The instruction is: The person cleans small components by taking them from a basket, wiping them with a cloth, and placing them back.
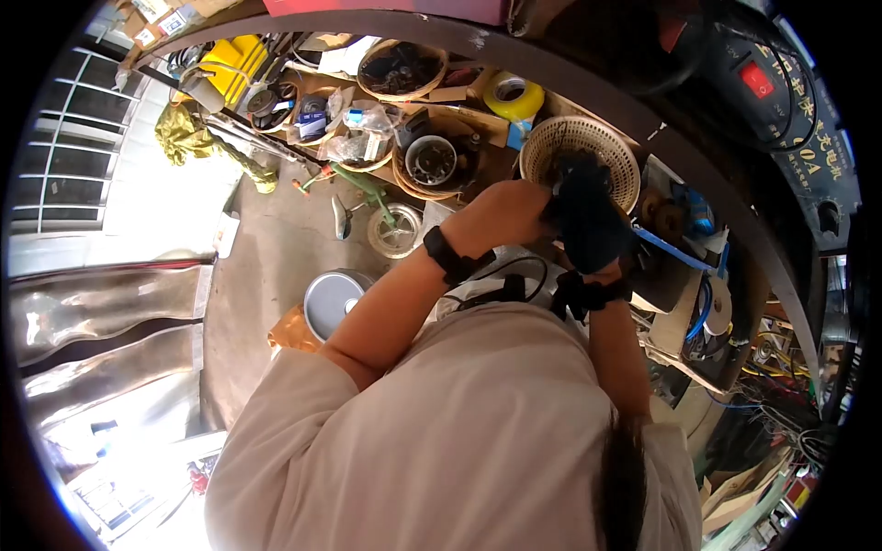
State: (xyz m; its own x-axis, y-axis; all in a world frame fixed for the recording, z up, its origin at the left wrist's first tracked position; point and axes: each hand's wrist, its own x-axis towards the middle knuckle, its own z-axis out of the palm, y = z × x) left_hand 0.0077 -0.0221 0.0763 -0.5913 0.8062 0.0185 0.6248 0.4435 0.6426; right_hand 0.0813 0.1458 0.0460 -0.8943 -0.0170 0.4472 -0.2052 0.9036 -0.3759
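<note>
The workshop is crowded around a bare grey floor (262,294), with a small green-framed cycle (369,188) standing near a round grey-lidded container (331,305). From where I stand, parts and packets fill the row of baskets and boxes, and a roll of yellow tape (530,99) sits just beside a pale perforated basket (627,158).

The dark fabric, which looks like a glove (593,216), is over the near side of that basket, around the person's right hand (606,274). Only the heel of that hand shows; its fingers are covered, so I can't tell how far they are open. The left hand (507,216) meets the fabric from the side, its back turned up and its fingertips hidden, so I can't say how firmly it grips, if at all.

I'd judge the fabric light, soft and floppy, with little to break. It would fold and bunch rather than hold a shape, and might cling to skin. The loose edge near the wrist looks the best place to take hold, pinched between thumb and fingers; a grip on the crumpled middle would probably just gather slack.
</note>
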